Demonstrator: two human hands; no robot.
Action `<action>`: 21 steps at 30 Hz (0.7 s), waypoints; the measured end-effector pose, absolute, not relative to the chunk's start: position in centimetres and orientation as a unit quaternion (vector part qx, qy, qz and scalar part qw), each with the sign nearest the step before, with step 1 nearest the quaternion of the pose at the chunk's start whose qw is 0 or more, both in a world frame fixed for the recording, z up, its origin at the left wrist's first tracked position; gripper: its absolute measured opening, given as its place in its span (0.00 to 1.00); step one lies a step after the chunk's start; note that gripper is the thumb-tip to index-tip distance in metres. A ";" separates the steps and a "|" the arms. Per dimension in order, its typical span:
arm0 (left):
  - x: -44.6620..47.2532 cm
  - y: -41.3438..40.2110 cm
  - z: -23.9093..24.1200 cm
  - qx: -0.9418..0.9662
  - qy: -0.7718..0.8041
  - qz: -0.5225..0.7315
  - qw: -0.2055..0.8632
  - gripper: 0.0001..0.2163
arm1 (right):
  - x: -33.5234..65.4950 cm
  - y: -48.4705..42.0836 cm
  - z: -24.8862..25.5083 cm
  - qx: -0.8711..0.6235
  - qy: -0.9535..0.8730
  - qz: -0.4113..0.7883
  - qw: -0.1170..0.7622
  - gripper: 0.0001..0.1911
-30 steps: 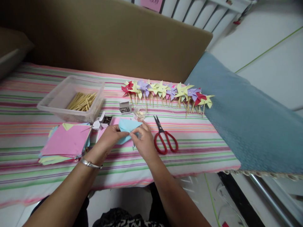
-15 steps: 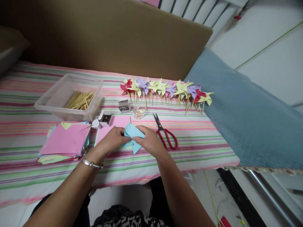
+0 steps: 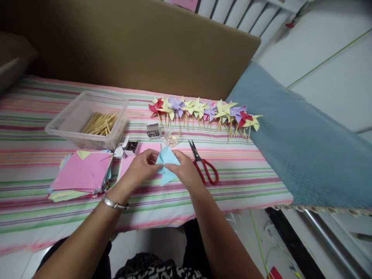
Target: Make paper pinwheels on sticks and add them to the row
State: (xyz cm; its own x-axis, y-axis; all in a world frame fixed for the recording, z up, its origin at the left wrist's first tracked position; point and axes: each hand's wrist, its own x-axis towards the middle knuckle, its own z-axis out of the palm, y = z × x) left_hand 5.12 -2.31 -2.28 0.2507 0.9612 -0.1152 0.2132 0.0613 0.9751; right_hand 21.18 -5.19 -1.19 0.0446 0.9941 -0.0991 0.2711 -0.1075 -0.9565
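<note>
Between both hands is a light-blue paper pinwheel, its corners folded in toward the middle. My left hand grips its left side, with the thumb near the centre. On the other side my right hand pinches the paper, thumb also at the middle. A pink paper sheet lies partly under my left hand. Red-handled scissors rest just right of my right hand. Past the hands are an open small box of metal pins, a second pin box and a round clear dish with small pale pieces.
A stack of coloured paper lies at the left, below a clear plastic tub of wooden sticks. Finished pinwheels stand in a row at the back. Behind them rises a brown board. A striped cloth covers the table.
The blue paper has turned and moved up slightly in my hands, its folded flaps now showing more evenly around the centre. My left fingers have shifted along its edge.
</note>
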 end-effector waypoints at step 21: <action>6.9 -3.8 -1.9 0.264 0.434 0.485 0.712 0.08 | 17.9 -5.3 -1.3 -0.472 -0.240 0.551 0.645 0.15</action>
State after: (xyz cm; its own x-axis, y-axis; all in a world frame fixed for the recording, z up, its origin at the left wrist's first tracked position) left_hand 6.94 -3.81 -1.93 0.1522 0.9195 -0.3623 -0.4620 0.3903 0.7964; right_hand 17.93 -5.34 -1.31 0.2768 0.9374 -0.2113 -0.4851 -0.0535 -0.8728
